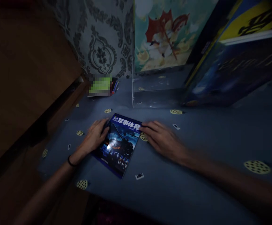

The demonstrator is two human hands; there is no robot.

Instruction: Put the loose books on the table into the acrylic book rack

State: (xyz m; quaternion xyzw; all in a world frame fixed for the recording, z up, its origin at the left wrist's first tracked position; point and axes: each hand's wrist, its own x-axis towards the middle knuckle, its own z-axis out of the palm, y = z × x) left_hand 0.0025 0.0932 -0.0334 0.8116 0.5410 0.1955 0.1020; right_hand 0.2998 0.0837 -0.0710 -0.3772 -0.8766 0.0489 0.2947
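Note:
A blue magazine with white Chinese lettering and a dark tank picture lies flat and slightly turned on the covered table. My left hand, with a dark band at its wrist, rests along the magazine's left edge, its thumb at the cover and its fingers stretched forward. From the right, my right hand reaches in with straight fingers, their tips touching the upper right corner. Neither hand is closed round the magazine. The undersides of my fingers are hidden.
A clear stand at the back holds a picture book, with larger books leaning beside it on the right. Near the patterned wall lies a small pile with a green top. The blue tablecloth ends at the front; brown wood rises at left.

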